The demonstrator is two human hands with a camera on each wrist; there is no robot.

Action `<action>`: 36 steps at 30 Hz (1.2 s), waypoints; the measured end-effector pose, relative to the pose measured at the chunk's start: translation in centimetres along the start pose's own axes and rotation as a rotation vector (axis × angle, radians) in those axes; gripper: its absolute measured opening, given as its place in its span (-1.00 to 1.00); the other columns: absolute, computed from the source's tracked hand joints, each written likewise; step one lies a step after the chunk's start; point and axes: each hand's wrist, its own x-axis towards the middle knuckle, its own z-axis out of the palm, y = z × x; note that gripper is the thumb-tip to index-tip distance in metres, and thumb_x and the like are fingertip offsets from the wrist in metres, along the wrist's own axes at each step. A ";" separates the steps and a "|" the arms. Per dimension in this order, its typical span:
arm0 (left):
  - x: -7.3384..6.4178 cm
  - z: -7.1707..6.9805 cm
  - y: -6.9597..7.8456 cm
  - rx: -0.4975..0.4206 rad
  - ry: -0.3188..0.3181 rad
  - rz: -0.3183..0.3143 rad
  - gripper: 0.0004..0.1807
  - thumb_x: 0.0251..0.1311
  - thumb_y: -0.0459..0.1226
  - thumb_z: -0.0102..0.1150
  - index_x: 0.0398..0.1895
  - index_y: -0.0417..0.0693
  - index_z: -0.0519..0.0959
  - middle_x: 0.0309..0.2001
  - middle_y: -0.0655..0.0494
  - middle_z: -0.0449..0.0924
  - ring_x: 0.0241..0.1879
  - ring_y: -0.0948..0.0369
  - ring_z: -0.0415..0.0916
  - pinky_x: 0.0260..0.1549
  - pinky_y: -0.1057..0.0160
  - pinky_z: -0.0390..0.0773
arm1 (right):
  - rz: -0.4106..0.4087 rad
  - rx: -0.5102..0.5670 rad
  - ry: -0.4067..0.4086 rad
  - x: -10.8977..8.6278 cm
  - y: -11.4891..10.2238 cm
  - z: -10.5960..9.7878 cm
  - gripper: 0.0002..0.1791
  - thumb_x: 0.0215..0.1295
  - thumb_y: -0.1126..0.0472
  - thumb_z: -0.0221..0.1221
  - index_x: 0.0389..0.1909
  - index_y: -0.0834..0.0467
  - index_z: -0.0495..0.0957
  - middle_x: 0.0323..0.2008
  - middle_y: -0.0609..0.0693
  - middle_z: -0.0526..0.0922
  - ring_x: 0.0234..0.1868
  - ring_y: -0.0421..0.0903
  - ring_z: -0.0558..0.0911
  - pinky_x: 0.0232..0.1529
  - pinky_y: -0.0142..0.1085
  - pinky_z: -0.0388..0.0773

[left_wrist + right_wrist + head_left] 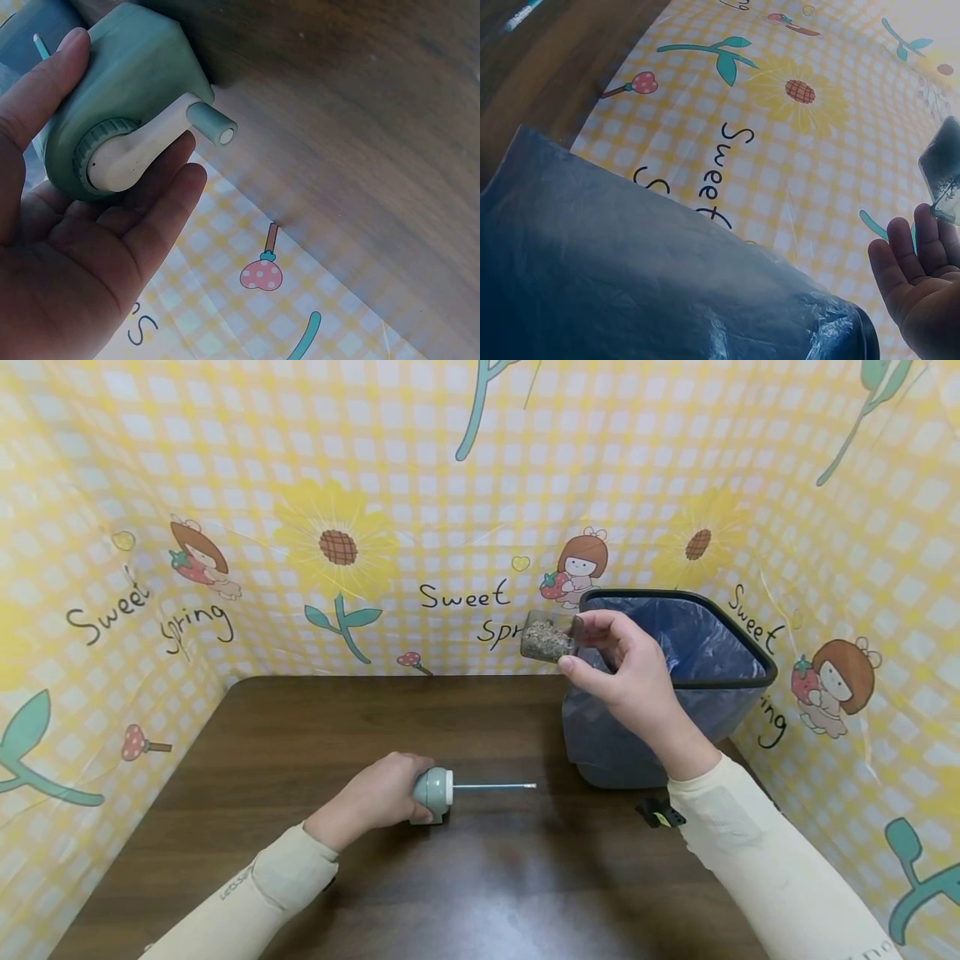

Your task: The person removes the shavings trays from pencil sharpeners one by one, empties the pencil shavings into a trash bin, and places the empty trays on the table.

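My left hand [375, 793] grips a green crank pencil sharpener [430, 795] low over the table. A light blue pencil [491, 787] sticks out of its white front, pointing right. The left wrist view shows the sharpener's white crank [142, 154] with its green knob, close by my fingers. My right hand [637, 681] pinches a small see-through shavings drawer [547, 637] between thumb and fingers, raised near the bin's left rim. Grey shavings lie inside the drawer. Only part of the drawer [943, 169] shows at the right wrist view's edge.
A bin [615, 735] with a dark rim and a clear plastic liner stands at the table's back right. The brown wooden table [360, 718] is enclosed by a yellow checked, printed cloth [450, 527]. A black strap [660, 814] hangs by my right wrist.
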 end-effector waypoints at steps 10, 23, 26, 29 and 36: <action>0.0 0.0 -0.1 -0.007 -0.005 -0.004 -0.29 -0.26 -0.17 0.73 0.05 -0.17 0.65 -0.18 0.11 0.69 -0.28 0.24 0.55 -0.22 0.16 0.63 | -0.008 -0.017 0.012 0.0 0.2 -0.3 -0.51 0.27 0.22 0.38 0.18 0.23 0.51 0.08 0.10 0.60 0.07 -0.15 0.58 0.32 0.03 0.40; -0.1 0.1 -0.1 -0.008 -0.008 -0.008 -0.30 -0.26 -0.17 0.73 0.04 -0.16 0.65 -0.18 0.12 0.68 -0.28 0.24 0.54 -0.22 0.15 0.62 | 0.008 -0.054 0.031 0.4 0.6 -0.8 -0.49 0.28 0.17 0.38 0.19 0.25 0.51 0.07 0.06 0.60 0.06 -0.17 0.58 0.28 0.01 0.42; -0.1 0.0 0.0 -0.010 -0.004 -0.008 -0.31 -0.26 -0.18 0.73 0.04 -0.16 0.65 -0.19 0.13 0.68 -0.28 0.24 0.54 -0.22 0.15 0.62 | 0.015 -0.069 0.039 0.5 0.7 -1.0 -0.49 0.28 0.16 0.38 0.19 0.23 0.51 0.07 0.06 0.60 0.06 -0.17 0.57 0.28 0.01 0.42; -0.1 0.0 0.0 -0.010 -0.004 -0.012 -0.30 -0.25 -0.18 0.73 0.04 -0.16 0.64 -0.19 0.12 0.68 -0.28 0.24 0.55 -0.23 0.15 0.63 | 0.018 -0.071 0.041 0.6 0.7 -1.2 -0.49 0.29 0.16 0.38 0.20 0.22 0.51 0.07 0.07 0.59 0.06 -0.17 0.57 0.28 0.00 0.42; -0.1 0.1 0.1 -0.008 -0.006 -0.017 -0.28 -0.25 -0.17 0.73 0.07 -0.17 0.64 -0.16 0.11 0.69 -0.27 0.24 0.55 -0.22 0.15 0.63 | 0.022 -0.076 0.043 0.6 0.6 -1.3 -0.50 0.29 0.16 0.38 0.20 0.22 0.51 0.07 0.07 0.59 0.08 -0.07 0.57 0.29 -0.04 0.42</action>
